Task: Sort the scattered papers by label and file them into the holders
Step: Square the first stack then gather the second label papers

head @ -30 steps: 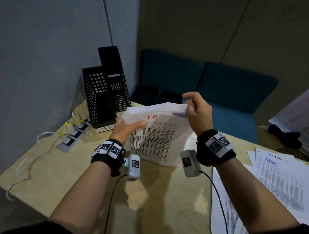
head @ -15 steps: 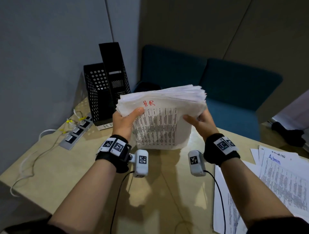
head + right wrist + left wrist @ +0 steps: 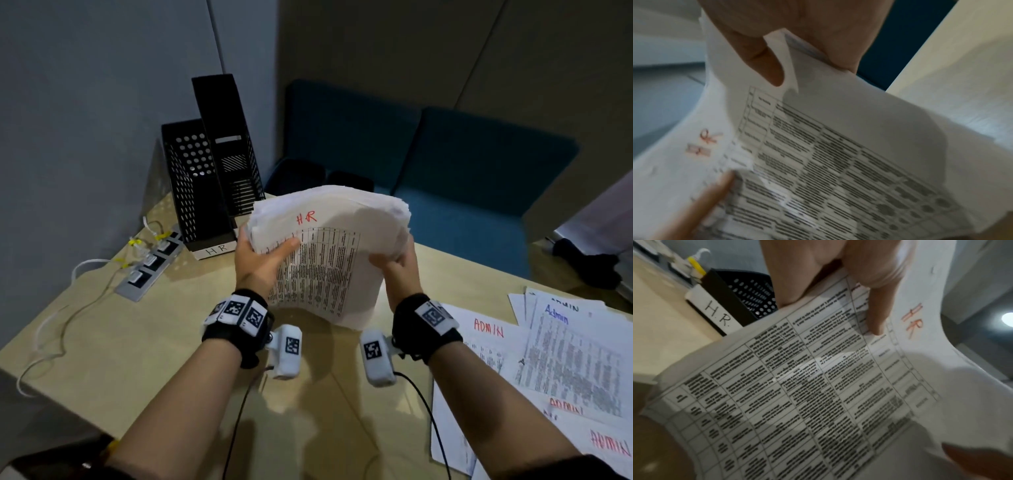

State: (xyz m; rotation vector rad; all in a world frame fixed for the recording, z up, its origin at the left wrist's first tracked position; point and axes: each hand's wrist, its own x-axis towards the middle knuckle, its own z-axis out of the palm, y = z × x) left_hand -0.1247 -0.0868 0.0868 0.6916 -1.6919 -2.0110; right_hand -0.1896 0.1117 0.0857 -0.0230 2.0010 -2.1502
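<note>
A grey power strip lies on the light wooden table, well off to the left of the fingers, white cables with yellow ties trailing from it. Beyond the fingers, past the table's far edge, stands a blue upholstered seat against plain wall panels.

- HR stack: thick, bowed white sheaf, red "HR" on top, held above the table just right of the HR holder.
- HR holder: black, perforated, upright.
</note>
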